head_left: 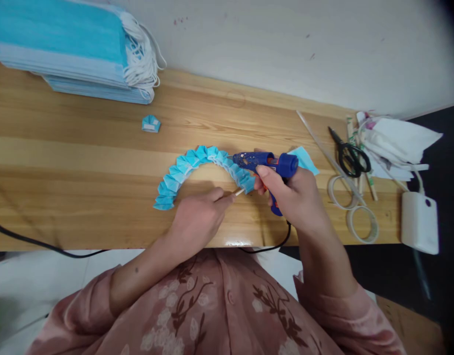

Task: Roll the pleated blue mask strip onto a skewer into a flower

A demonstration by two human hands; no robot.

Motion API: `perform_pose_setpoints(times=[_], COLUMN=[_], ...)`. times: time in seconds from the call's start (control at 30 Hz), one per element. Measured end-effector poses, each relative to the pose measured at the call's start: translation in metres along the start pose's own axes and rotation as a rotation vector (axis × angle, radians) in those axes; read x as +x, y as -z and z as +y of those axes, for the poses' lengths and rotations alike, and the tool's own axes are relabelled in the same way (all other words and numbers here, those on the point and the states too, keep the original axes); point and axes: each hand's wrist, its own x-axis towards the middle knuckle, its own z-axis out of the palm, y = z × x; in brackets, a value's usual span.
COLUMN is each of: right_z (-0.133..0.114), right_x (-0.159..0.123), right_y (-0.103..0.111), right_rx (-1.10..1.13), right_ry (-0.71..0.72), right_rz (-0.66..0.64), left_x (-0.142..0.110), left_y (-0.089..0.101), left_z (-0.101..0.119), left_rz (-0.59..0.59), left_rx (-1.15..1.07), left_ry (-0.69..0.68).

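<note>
My right hand [293, 197] is closed round a blue hot glue gun [265, 162], whose nozzle points left at the top right of an arch of folded blue paper pieces [197, 170] lying on the wooden table [82, 167]. My left hand [199, 217] pinches a thin wooden stick [239, 192], its tip touching the arch's right end. A light blue paper scrap [304, 159] lies just behind the gun.
A stack of blue face masks [75, 49] sits at the back left. One small folded blue piece [151, 123] lies apart. To the right are scissors [348, 153], two tape rolls [362, 222], sticks, white scraps [393, 138] and a white box [421, 222]. Black cables hang off the front edge.
</note>
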Motion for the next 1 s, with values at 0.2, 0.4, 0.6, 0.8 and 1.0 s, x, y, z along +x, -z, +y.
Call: perform_pose_setpoints(times=[0.2, 0.4, 0.6, 0.8, 1.0], right_z=[0.0026, -0.0012, 0.0020, 0.0058, 0.0046], right_x=[0.0008, -0.0031, -0.0008, 0.0015, -0.0026], right_y=[-0.0006, 0.0036, 0.0020, 0.0004, 0.0010], right_rx=[0.019, 0.024, 0.017, -0.052, -0.223], right_ry=[0.004, -0.012, 0.006, 0.042, 0.175], right_rz=[-0.014, 0.006, -0.001, -0.008, 0.054], left_x=[-0.0012, -0.0010, -0.0008, -0.0001, -0.0005], left_y=[-0.0025, -0.0007, -0.0007, -0.0001, -0.0001], left_z=[-0.0011, -0.0005, -0.0010, -0.0004, -0.0009], left_rz=[0.023, 0.006, 0.013, 0.014, -0.018], left_rx=[-0.003, -0.003, -0.004, -0.007, 0.007], left_ry=[-0.008, -0.003, -0.002, -0.001, 0.002])
